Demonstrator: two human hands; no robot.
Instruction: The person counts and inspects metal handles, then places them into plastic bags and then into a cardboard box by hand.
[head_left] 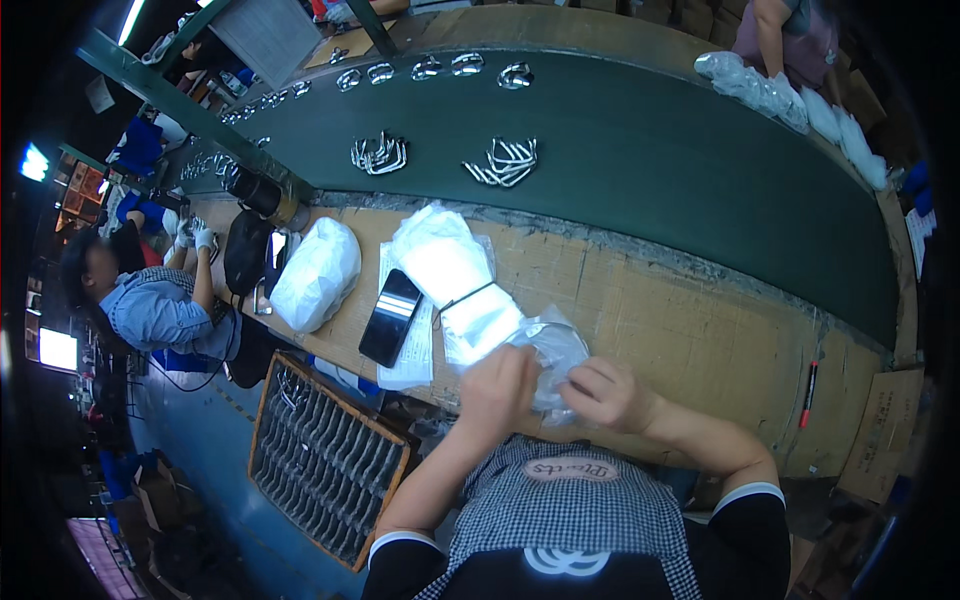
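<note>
From my remote post I see two bare hands working a clear plastic bag [562, 350] just below the frame's centre, over the tabletop [690, 340], the left hand [497, 392] curled on its left edge and the right hand [610, 395] pinching its right side. I judge the step to be parting or straightening the film; the next move calls for a light, even grip. The crumpled bag's long axis seems to run up and down the frame, though I cannot tell which way its mouth points.
</note>
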